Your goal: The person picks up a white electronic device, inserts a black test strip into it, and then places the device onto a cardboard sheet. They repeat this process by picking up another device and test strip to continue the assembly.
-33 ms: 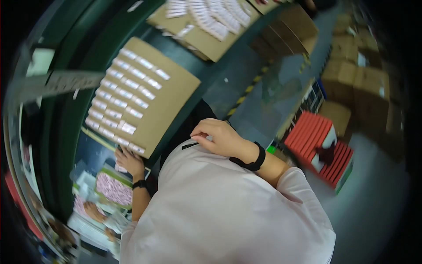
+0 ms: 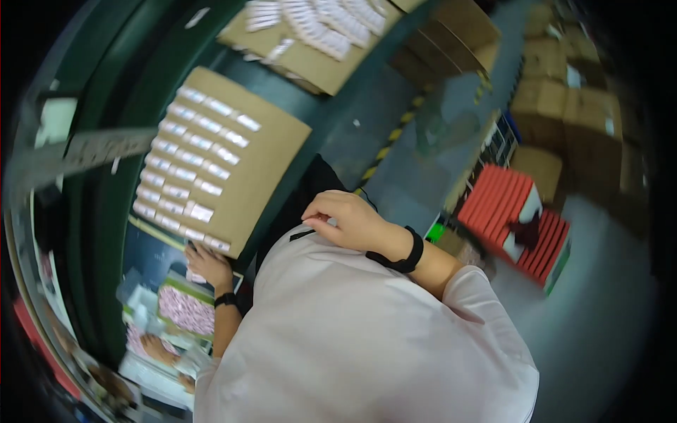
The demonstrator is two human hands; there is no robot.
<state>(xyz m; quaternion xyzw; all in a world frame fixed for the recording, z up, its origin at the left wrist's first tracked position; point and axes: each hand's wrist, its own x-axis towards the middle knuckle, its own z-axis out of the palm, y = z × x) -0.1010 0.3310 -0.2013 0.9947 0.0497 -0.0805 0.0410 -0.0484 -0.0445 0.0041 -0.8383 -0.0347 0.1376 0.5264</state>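
My left hand (image 2: 206,265) lies at the near corner of a brown cardboard sheet (image 2: 271,151). Its fingers are stretched out and a little apart, and a small pinkish packet shows under the palm. Rows of small white-and-pink packets (image 2: 201,142) cover the left part of the sheet. Close in front of my white shirt, my right hand (image 2: 340,218) is loosely closed, thumb toward the curled fingers. Its palm is hidden, so I cannot see whether anything is inside. Beside my left wrist stands a green-edged tray (image 2: 168,276) heaped with small pink pieces (image 2: 185,309).
Another person's hand (image 2: 156,349) reaches over pink pieces beyond the tray. A second cardboard sheet (image 2: 243,39) with fanned packets lies at the far end of the green bench (image 2: 106,92). On the right are stacked red trays (image 2: 497,201), brown cartons (image 2: 543,99) and yellow-black floor tape (image 2: 391,134).
The view has shifted slightly, so the cardboard sheets appear further left and the trays on the right a little higher. Both my hands keep nearly the same pose.
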